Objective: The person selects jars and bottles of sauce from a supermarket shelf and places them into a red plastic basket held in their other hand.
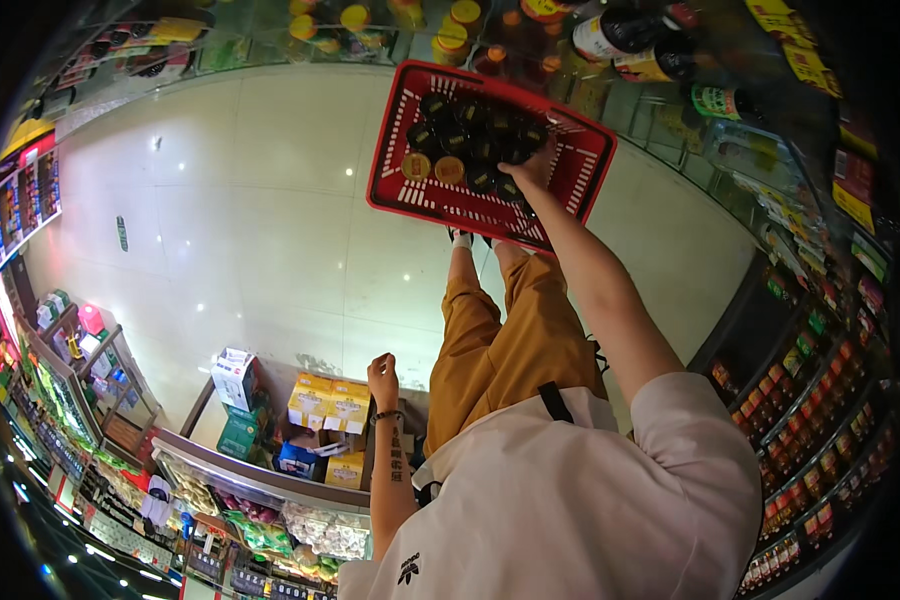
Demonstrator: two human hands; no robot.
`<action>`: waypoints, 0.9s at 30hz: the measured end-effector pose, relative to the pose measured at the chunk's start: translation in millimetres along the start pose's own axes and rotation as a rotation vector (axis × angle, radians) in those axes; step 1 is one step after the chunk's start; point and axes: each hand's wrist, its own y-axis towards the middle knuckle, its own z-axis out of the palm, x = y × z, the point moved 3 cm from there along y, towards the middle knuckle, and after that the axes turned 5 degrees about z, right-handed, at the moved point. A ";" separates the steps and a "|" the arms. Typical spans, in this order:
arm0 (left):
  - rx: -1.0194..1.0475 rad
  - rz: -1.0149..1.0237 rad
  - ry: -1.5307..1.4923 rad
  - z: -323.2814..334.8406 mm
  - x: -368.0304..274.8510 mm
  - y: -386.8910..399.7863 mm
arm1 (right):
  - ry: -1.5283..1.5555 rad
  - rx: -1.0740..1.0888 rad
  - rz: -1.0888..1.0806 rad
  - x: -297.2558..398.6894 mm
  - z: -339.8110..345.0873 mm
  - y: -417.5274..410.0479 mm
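A red plastic shopping basket [387, 190] is in front of my legs, above my feet in the view. In it are several black-lidded jars [471, 112], close together, and two with gold-coloured lids [448, 170]. From the right, my right hand [531, 163] reaches into the basket, its thumb and fingers around a black-lidded jar; its fingertips are partly hidden. My left hand [382, 375] hangs apart from the basket at my left side, fingers loosely curled with a gap at the thumb. Nothing shows in it.
Shelves with bottles [607, 36] and yellow-capped containers [450, 39] run along the top and right. Drink bottles [795, 465] fill racks at lower right. Yellow cartons [347, 407] and a white box [234, 373] stand behind my left hand, beside a vegetable display [262, 529].
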 end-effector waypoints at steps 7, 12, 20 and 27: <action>-0.043 0.191 0.019 -11.7 -73.7 25.9 | -0.169 -0.194 -0.251 10.9 -61.7 -17.2; -0.028 0.538 0.201 -22.1 -86.6 63.5 | -0.081 0.137 -0.158 22.0 -100.3 -61.5; 0.070 0.466 0.246 -36.2 -150.8 129.7 | 0.143 0.702 -0.323 161.8 -210.4 -192.0; 0.152 0.616 0.532 -19.0 -234.1 168.8 | 0.172 0.681 -0.693 321.7 -392.4 -283.9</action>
